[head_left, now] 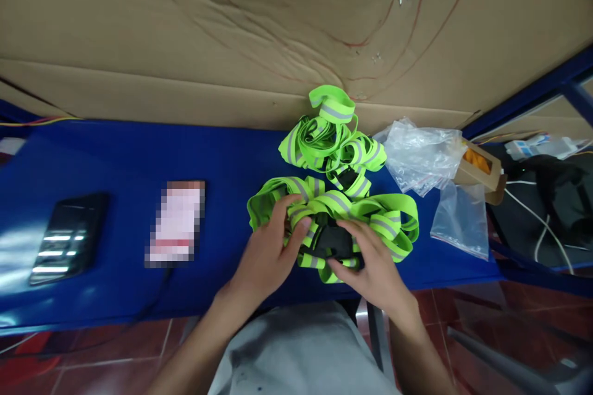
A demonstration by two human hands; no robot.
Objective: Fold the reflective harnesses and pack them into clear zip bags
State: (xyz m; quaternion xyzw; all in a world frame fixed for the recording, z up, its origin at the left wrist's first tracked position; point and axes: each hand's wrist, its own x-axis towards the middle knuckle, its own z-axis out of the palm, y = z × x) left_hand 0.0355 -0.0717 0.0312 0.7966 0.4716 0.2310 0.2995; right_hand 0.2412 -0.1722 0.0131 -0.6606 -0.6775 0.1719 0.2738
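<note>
A bundle of neon-green reflective straps [391, 220] with a grey stripe lies near the front edge of the blue table. In its middle is a black plastic buckle [334, 241]. My left hand [269, 253] is closed on the bundle from the left, thumb and index finger curled over the webbing beside the buckle. From the right, my right hand [373, 265] pinches the buckle between thumb and fingers. Just behind, a second heap of the same green straps [319, 136] leans toward the cardboard, with a black part showing among its loops.
Clear plastic bags [419, 154] lie right of the straps, with another flat bag [461, 219] nearer me. Behind them is an open cardboard box [482, 166] with something orange inside. Leftward are a phone [176, 222] and a dark glossy device [69, 237]. A cardboard wall [231, 31] rises at the back.
</note>
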